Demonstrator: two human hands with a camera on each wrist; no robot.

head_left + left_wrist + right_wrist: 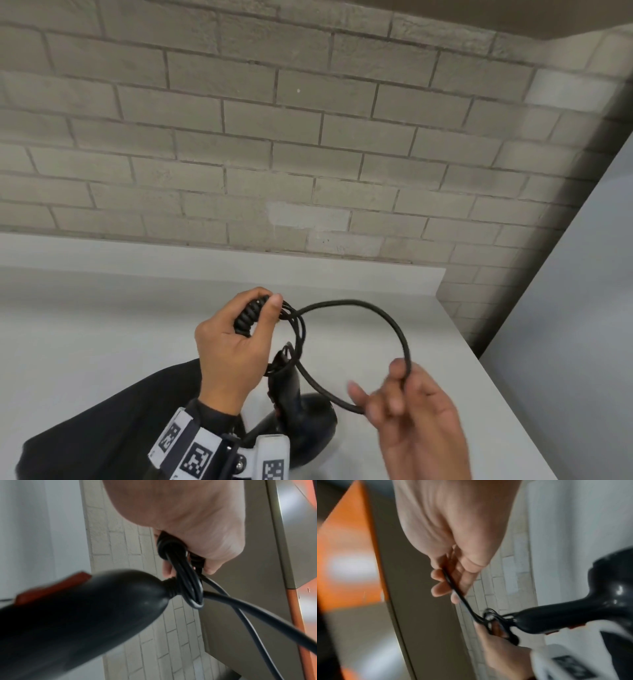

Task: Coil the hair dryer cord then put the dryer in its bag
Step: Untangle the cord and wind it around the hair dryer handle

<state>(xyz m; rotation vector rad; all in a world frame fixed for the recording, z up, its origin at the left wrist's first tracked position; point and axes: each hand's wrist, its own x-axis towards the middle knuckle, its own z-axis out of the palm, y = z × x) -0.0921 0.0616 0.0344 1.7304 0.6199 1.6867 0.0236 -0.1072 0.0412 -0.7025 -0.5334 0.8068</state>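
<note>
Grey brick wall [274, 137] (painted), white counter [85, 325]

The black hair dryer [301, 421] hangs handle-up over the near tabletop [102, 325], a red switch on its handle. Its black cord [387, 318] is partly gathered in small loops above the handle, with one wide loop arcing out to the right.

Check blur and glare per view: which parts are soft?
Head view: blurred right hand, sharp left hand gripping the thin black cord, dark corner vignette. Left wrist view: glossy black plastic hair dryer out of focus. Right wrist view: motion-smeared throughout, specular glints on the dryer.
</note>
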